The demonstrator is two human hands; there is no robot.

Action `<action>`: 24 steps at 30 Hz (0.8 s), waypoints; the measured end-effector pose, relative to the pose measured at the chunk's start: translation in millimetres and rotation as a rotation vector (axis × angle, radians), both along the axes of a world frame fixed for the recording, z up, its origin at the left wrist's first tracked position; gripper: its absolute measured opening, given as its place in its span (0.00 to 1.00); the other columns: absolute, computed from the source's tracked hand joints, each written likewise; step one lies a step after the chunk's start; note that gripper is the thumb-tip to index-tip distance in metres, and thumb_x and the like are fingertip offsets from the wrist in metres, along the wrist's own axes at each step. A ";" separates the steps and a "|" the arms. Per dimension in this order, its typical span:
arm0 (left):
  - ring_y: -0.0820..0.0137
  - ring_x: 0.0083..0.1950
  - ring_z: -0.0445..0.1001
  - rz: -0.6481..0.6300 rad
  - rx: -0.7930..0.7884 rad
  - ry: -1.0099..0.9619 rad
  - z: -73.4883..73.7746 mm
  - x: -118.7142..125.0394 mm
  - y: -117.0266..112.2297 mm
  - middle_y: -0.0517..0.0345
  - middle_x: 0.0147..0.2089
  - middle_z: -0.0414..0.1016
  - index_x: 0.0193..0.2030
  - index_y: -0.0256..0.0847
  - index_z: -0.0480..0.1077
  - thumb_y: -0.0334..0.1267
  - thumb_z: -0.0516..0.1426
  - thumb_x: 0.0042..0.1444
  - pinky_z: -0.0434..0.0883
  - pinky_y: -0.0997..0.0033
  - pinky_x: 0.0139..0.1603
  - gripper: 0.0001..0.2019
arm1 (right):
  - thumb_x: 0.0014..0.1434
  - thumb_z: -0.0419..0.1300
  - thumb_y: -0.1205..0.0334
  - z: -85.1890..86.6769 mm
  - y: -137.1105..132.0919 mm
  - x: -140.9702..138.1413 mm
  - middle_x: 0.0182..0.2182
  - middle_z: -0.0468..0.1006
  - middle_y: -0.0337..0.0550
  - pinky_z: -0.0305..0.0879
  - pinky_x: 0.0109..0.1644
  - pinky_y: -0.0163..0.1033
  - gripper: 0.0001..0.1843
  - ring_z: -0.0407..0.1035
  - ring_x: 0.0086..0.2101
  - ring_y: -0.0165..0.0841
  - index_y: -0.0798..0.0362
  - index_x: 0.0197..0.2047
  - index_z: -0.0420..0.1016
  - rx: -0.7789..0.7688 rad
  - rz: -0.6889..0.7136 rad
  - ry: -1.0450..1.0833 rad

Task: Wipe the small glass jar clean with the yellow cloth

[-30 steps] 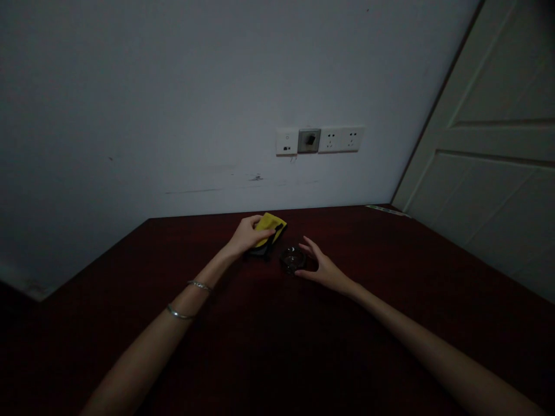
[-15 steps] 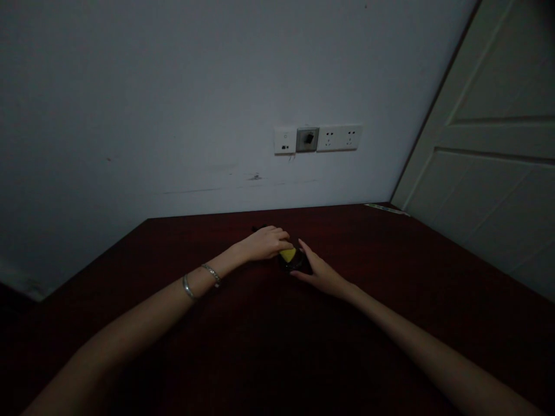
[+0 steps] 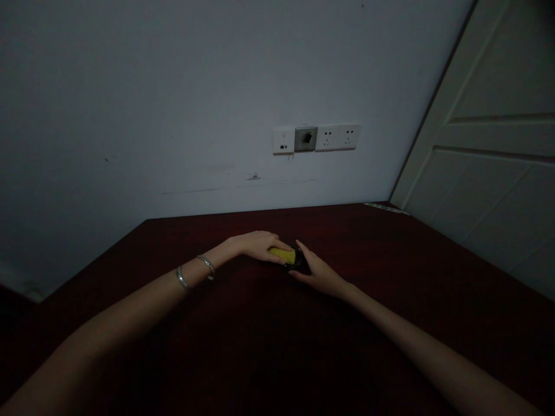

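While the left hand (image 3: 259, 245) grips a yellow cloth (image 3: 281, 255) between thumb and fingers, the right hand (image 3: 319, 276) curves around a small dark dish (image 3: 298, 261), thumb at its near side and fingers at its far side. The dish sits directly between the two hands, low on the table (image 3: 264, 346), its left part hidden under the cloth. The cloth's front end reaches past the left fingertips onto the dish; the rest lies under the palm, out of sight. How firmly the right fingers press is too dark to tell.

Two silvery bracelets (image 3: 182, 278) circle the arm behind the left hand. Bare dark red tabletop spreads in front of both hands and out to either side. Beyond them, the wall (image 3: 208, 115) rises from the table's far edge, marked with scuffs (image 3: 254, 177) just above the hands. Higher up, past the right hand, are a white plate (image 3: 283, 142), a grey switch (image 3: 306, 139) and a pair of sockets (image 3: 337, 138). Far to the right hand's right stands a panelled door (image 3: 485, 190), with a thin pale strip (image 3: 385, 208) near its foot, well apart from the fingers. Between hands and wall, nothing blocks the dish.
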State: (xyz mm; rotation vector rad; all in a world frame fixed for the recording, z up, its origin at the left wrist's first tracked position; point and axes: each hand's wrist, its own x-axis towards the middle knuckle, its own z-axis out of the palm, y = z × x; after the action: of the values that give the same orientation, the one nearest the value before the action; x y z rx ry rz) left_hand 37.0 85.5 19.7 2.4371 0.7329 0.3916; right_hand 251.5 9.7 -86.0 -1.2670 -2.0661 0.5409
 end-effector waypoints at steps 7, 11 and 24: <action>0.68 0.40 0.68 -0.257 0.263 0.388 -0.1 0.3 4.1 0.55 0.44 0.68 0.60 0.52 0.66 0.55 0.54 0.58 0.65 0.72 0.43 0.24 | 0.56 0.60 0.45 -2.2 -0.7 0.0 0.63 0.59 0.63 0.57 0.62 0.54 0.49 0.57 0.61 0.48 0.58 0.70 0.42 0.014 -0.010 -0.015; 0.69 0.38 0.69 -0.229 0.433 0.479 9.5 5.6 2.8 0.53 0.47 0.65 0.62 0.54 0.62 0.54 0.50 0.61 0.66 0.72 0.40 0.23 | 0.55 0.60 0.46 -2.4 -0.5 3.2 0.61 0.62 0.63 0.60 0.60 0.54 0.49 0.60 0.59 0.48 0.58 0.70 0.41 0.021 -0.013 -0.017; 0.63 0.50 0.69 -0.470 1.006 0.479 11.0 16.2 -8.2 0.46 0.50 0.72 0.57 0.39 0.66 0.33 0.46 0.65 0.67 0.65 0.51 0.17 | 0.55 0.61 0.49 -2.3 3.0 5.4 0.62 0.62 0.61 0.59 0.61 0.53 0.45 0.60 0.60 0.47 0.56 0.69 0.46 0.051 -0.012 0.012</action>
State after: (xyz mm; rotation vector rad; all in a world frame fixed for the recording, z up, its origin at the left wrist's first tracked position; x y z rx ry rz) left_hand 53.2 77.3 30.7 3.6021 0.0663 -0.0633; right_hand 257.0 12.8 -88.3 -1.2434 -2.0482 0.4858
